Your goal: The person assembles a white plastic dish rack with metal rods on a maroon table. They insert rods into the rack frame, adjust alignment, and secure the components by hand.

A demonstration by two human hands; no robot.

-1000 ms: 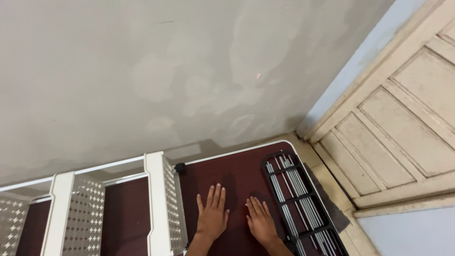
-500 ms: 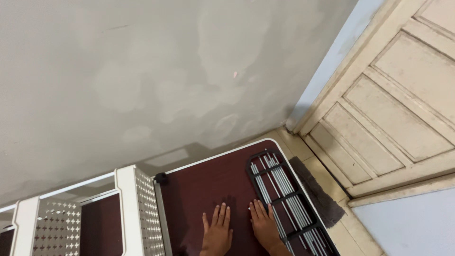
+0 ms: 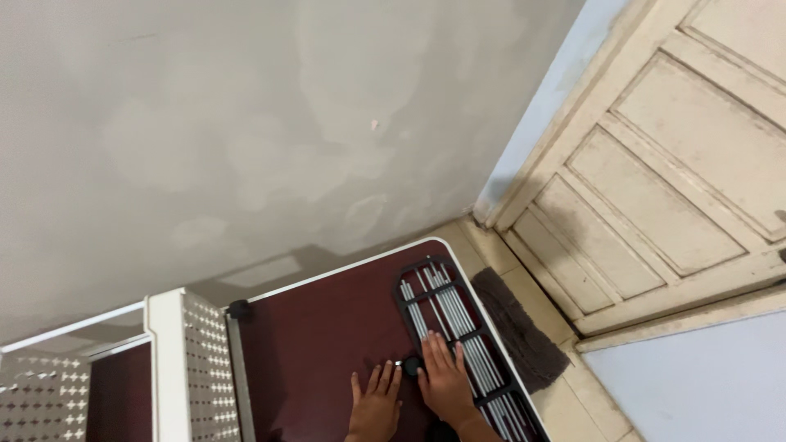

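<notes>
my fingers: both hands flat, palms down, fingers stretched and a bit spread, gripping nothing
left hand [image 3: 375, 403]: rests on the dark maroon tabletop [image 3: 327, 344], fingertips pointing up toward the wall, wrist cut by the bottom edge
right hand [image 3: 445, 383]: just beside my left, lying partly on the maroon top and partly on the black rack, fingers open over its near bars
small black knob [image 3: 411, 365]: round, sits between the two hands at fingertip level, touching or nearly touching my right index; cannot tell which
black rack [image 3: 454, 340]: long black frame with thin silver rods running lengthwise, lies along the right edge of the tabletop, runs from near the far corner down under my right hand
tabletop edge: white rim, rounded far-right corner
white perforated panel [image 3: 196, 368]: stands upright left of the maroon top, well apart from my hands; a second one shows at far left
dark mat [image 3: 520, 331]: on the tiled floor just right of the table
wall [image 3: 246, 123]: pale, patchy plaster
door [image 3: 671, 164]: cream panelled wood, worn, at right
</notes>
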